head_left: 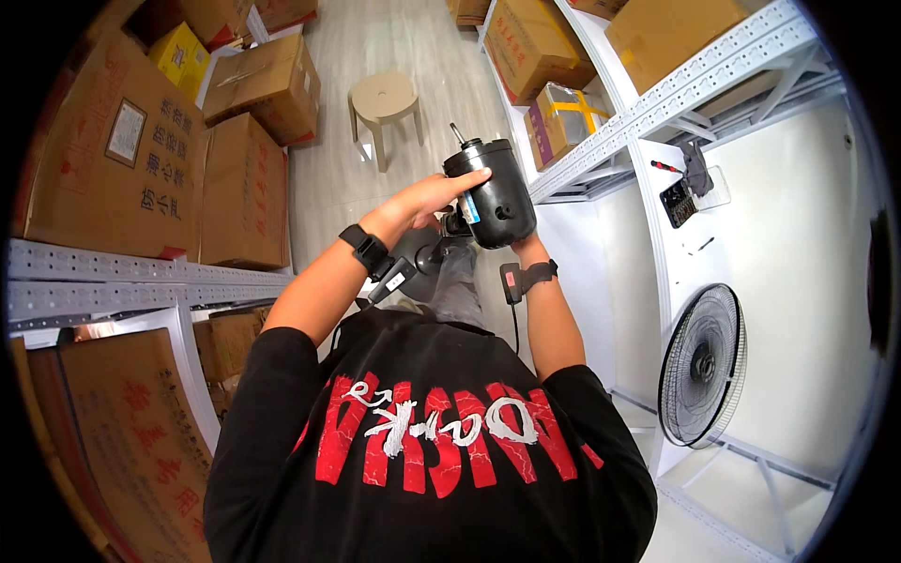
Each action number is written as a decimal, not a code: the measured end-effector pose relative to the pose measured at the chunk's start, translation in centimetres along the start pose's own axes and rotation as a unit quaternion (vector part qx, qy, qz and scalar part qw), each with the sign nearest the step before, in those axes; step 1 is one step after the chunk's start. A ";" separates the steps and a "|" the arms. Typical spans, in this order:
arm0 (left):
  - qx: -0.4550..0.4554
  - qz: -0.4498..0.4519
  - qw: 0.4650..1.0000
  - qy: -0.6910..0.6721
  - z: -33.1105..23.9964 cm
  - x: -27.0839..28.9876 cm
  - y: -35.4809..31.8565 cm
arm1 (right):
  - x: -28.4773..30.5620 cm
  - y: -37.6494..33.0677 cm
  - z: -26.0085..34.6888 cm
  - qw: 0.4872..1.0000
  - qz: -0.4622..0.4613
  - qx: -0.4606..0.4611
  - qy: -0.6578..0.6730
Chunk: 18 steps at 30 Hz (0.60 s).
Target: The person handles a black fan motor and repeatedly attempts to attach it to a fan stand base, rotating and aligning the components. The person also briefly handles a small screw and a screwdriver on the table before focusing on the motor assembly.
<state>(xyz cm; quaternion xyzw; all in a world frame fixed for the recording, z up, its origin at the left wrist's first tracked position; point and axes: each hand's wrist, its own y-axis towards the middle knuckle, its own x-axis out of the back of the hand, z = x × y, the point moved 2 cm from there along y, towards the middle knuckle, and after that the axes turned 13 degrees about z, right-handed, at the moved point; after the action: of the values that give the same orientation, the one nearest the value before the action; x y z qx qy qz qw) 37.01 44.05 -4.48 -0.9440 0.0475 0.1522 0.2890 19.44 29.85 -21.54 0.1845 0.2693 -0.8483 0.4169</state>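
Note:
A black, rounded fan motor housing [502, 192] is in front of me, tilted, with a thin metal shaft [457, 132] sticking out of its far end. My left hand [434, 199] is closed on its left side, the thumb lying across the black casing beside a blue and white label. My right hand [530, 249] meets the housing's near right end from below. The casing hides its fingers. A black joint [455, 223] hangs under the left side of the housing. Lower down, a dark round disc [409, 251] shows partly behind my left wrist.
A beige stool [383, 98] stands on the tiled floor ahead. Cardboard boxes [246, 192] fill the left shelves, and more boxes [530, 47] sit on the far right rack. On the white right-hand shelf are a fan grille [704, 366], a phone [678, 204], a red screwdriver [666, 166] and a grey cloth [695, 169].

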 end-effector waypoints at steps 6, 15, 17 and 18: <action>-0.013 -0.093 0.995 0.033 0.4 -0.3 -1.3 | 0.3 0.5 -0.3 0.999 0.023 -0.001 0.029; -0.276 -0.194 0.741 0.581 -5.0 -5.3 -4.0 | -1.6 -1.4 2.1 1.000 0.016 0.003 -0.014; -0.241 -0.150 0.725 0.628 -4.8 -7.2 -3.2 | -2.6 -1.9 2.7 1.000 0.007 0.010 0.007; -0.233 -0.157 0.698 0.659 -4.2 -7.5 -2.4 | -3.3 -2.1 2.8 1.000 0.004 0.012 0.018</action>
<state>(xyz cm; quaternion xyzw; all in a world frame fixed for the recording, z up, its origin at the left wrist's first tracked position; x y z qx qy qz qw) 31.41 43.73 2.43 -0.8341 0.0401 -0.5495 -0.0256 19.45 31.19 -16.89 0.2061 0.2662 -0.8460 0.4134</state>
